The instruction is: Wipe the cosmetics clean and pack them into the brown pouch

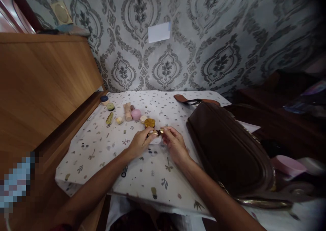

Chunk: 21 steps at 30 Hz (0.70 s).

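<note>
Both hands meet over the table around a small gold-and-black cosmetic tube [158, 132], which looks like a lipstick. My left hand [139, 143] is closed on its left part, and my right hand [175, 143] pinches the gold right end. Something white, partly hidden, lies just below the tube between the hands. Right behind them is a round container with an amber-gold lid [149, 123]. Further left stand a cream jar [143, 119], a pink round container [136, 114] and a beige squeeze tube [127, 111].
A small yellowish jar [119, 120], a gold tube [109, 119], a green-lidded jar [110, 106] and a navy-lidded jar [104, 100] sit at left on the patterned tablecloth [142, 187]. A large brown bag [229, 146] fills the right side, its strap [196, 101] behind. Wooden furniture [48, 88] borders the left.
</note>
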{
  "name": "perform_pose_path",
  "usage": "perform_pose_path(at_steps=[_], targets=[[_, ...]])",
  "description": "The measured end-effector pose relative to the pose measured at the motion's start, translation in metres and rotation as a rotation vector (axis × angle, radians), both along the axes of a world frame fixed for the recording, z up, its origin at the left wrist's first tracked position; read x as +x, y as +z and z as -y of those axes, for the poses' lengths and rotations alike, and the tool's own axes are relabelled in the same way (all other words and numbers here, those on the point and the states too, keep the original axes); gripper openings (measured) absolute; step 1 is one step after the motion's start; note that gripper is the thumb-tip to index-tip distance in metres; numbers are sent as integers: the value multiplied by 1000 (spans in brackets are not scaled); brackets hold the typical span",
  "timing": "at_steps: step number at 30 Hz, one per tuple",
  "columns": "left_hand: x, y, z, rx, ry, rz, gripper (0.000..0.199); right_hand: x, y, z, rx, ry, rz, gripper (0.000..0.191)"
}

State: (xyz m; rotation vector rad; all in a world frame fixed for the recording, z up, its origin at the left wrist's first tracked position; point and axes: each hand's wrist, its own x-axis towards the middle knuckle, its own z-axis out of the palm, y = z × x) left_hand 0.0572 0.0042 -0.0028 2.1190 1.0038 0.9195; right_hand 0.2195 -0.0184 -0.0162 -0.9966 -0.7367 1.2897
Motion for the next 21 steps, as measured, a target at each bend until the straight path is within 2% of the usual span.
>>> perform_pose_path(at_steps=[5, 9, 15, 21], targets=[[-9, -4, -12, -23, 126, 150, 52, -4, -1, 2, -29, 124, 64, 50], [-13, -11, -22, -31, 230, 182, 58, -11, -1, 5, -26, 211, 128, 53], [-10, -13, -15, -2, 211, 97, 40, -15, -5, 5, -12, 223, 173, 52], [-7, -21, -12, 103, 178, 17, 83, -15, -3, 7, -6, 241, 158, 49]])
